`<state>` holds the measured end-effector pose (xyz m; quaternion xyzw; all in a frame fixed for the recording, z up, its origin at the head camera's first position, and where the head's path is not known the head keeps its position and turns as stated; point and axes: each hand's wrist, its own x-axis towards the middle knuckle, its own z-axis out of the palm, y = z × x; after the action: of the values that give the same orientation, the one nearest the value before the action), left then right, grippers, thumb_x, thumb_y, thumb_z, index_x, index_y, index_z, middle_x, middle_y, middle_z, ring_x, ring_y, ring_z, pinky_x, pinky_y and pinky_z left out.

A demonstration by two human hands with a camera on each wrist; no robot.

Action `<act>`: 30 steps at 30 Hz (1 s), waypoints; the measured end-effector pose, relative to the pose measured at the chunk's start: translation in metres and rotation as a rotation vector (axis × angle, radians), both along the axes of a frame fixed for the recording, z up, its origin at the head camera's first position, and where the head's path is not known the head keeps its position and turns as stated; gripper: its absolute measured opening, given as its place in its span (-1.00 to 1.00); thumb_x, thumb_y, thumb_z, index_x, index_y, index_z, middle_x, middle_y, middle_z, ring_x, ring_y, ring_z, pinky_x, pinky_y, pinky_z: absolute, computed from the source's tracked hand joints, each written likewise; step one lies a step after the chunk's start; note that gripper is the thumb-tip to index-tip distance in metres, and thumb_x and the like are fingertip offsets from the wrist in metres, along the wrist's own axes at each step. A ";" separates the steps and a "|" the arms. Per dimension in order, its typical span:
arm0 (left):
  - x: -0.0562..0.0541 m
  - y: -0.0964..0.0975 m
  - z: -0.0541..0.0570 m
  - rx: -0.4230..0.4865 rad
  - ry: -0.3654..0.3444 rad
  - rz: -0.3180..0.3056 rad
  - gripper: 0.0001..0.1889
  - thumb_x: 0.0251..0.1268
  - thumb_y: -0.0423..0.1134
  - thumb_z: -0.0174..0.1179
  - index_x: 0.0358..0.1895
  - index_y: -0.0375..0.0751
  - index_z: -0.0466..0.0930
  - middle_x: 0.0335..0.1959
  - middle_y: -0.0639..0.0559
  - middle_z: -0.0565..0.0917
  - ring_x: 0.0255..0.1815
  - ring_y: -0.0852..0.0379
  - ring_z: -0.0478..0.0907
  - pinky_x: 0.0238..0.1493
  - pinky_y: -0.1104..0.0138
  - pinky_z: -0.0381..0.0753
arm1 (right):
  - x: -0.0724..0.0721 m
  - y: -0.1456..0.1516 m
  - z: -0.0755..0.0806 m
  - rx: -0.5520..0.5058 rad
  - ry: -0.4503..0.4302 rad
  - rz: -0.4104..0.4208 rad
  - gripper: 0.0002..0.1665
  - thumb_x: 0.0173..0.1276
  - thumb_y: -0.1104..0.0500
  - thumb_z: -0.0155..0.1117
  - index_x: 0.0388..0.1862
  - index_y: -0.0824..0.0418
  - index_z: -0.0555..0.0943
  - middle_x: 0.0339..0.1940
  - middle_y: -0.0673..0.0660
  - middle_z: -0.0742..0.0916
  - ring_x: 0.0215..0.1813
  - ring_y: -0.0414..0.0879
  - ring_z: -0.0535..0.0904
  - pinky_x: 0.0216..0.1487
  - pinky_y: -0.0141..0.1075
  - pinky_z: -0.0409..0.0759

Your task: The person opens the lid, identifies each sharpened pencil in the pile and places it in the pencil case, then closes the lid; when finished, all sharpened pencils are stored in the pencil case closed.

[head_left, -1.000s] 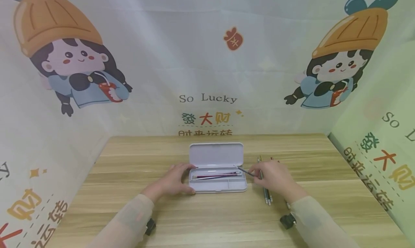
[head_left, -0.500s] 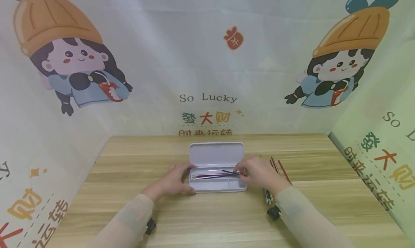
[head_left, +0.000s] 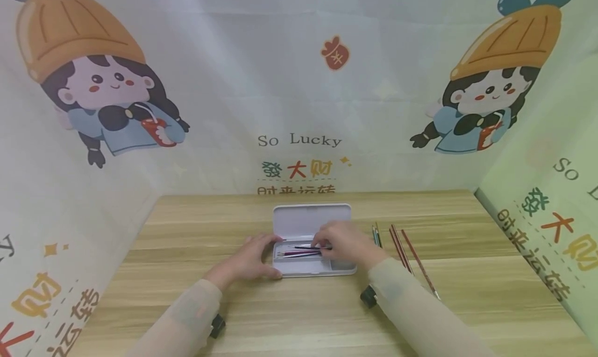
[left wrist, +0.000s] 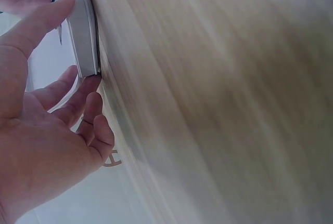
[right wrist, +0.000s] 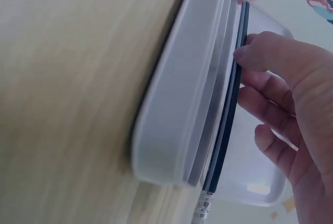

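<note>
An open white pencil case [head_left: 299, 267] lies on the table with its lid [head_left: 299, 221] raised at the back. My left hand [head_left: 247, 258] grips its left end, thumb at the front corner and fingers behind. Over the rear compartment, my right hand [head_left: 348, 243] pinches a dark pencil [right wrist: 229, 109] between thumb and fingers; its eraser end sticks out past the case's right end in the right wrist view. Several pencils, among them a purple-red one [head_left: 294, 253], lie lengthwise in that compartment. The right hand hides their right ends.
To the right of the case lie reddish-brown long sticks [head_left: 420, 263], one with a pale tip, and green and dark pencils [head_left: 375, 235] partly behind the right arm. The wooden table [head_left: 196, 217] ends at a printed cloth backdrop [head_left: 299, 97].
My right hand has carried the dark pencil leftward from the table beside the case to over its rear compartment. The left hand has stayed on the case's left end.
</note>
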<state>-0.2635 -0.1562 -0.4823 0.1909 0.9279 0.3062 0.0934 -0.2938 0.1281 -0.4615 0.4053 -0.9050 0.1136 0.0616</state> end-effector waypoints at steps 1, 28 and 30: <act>0.000 0.000 0.000 0.002 -0.005 0.003 -0.08 -0.11 -0.07 0.64 0.42 -0.14 0.44 0.43 -0.23 0.48 0.46 -0.24 0.33 0.55 -0.17 0.25 | -0.001 -0.002 0.000 0.005 -0.005 0.004 -0.77 0.21 0.19 0.49 -0.16 -0.06 0.82 -0.33 -0.13 0.77 -0.29 -0.27 0.59 -0.23 -0.40 0.60; -0.001 0.000 0.001 0.024 -0.015 -0.004 -0.08 -0.09 -0.07 0.64 0.43 -0.14 0.43 0.42 -0.22 0.50 0.47 -0.26 0.35 0.57 -0.20 0.21 | -0.010 -0.024 -0.011 -0.021 -0.128 0.039 -0.81 0.25 0.23 0.50 -0.16 0.01 0.82 -0.29 -0.09 0.79 -0.22 -0.24 0.62 -0.03 -0.30 0.66; 0.000 0.000 0.001 0.024 -0.017 -0.003 -0.08 -0.09 -0.07 0.63 0.43 -0.14 0.43 0.42 -0.23 0.50 0.47 -0.26 0.35 0.57 -0.20 0.20 | -0.009 -0.024 -0.011 -0.028 -0.130 0.031 -0.81 0.25 0.24 0.50 -0.17 0.02 0.81 -0.28 -0.09 0.79 -0.21 -0.23 0.63 -0.03 -0.29 0.67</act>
<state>-0.2634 -0.1564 -0.4808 0.1909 0.9230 0.3188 0.0997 -0.3030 0.1039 -0.4730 0.4100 -0.8991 0.1532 0.0065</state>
